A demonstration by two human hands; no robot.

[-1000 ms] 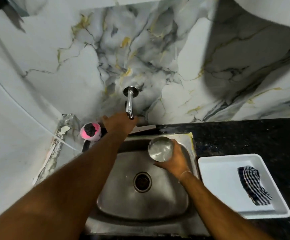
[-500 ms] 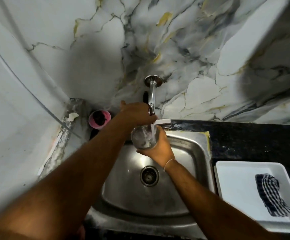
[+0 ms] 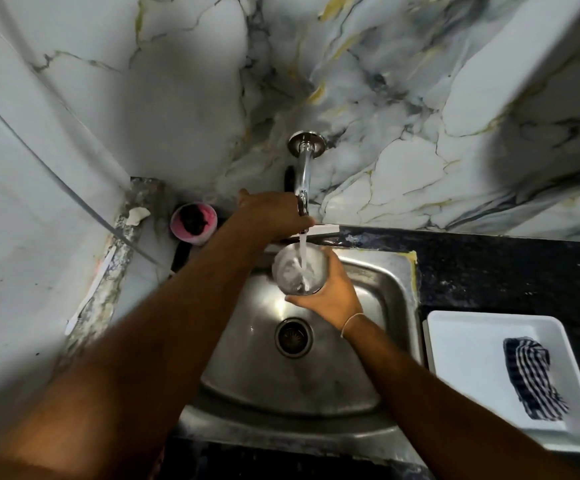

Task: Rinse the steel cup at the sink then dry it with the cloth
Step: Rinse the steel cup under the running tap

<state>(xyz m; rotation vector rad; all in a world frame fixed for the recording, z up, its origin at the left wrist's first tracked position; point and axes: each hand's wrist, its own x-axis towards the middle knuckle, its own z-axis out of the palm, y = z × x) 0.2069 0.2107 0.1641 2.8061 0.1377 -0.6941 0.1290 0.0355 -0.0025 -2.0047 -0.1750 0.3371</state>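
The steel cup [image 3: 293, 273] is upright over the back of the steel sink [image 3: 382, 289], right under the wall tap [image 3: 304, 174]. A stream of water runs from the spout into the cup. My right hand [image 3: 331, 294] is wrapped around the cup from the right side. My left hand [image 3: 269, 216] rests closed on the tap's handle beside the spout; the handle itself is hidden under it. The black-and-white checked cloth [image 3: 532, 381] lies crumpled in a white tray [image 3: 461, 344] on the counter to the right of the sink.
A pink cup with something dark inside [image 3: 195, 221] stands in the corner left of the tap. The black stone counter [image 3: 503, 268] runs to the right of the sink. Marble walls close in behind and on the left. The sink's drain [image 3: 293, 337] is open.
The cup has moved from the sink's back right to under the spout, and water now flows into it. My left hand has stayed on the tap. The camera has tilted toward the wall.
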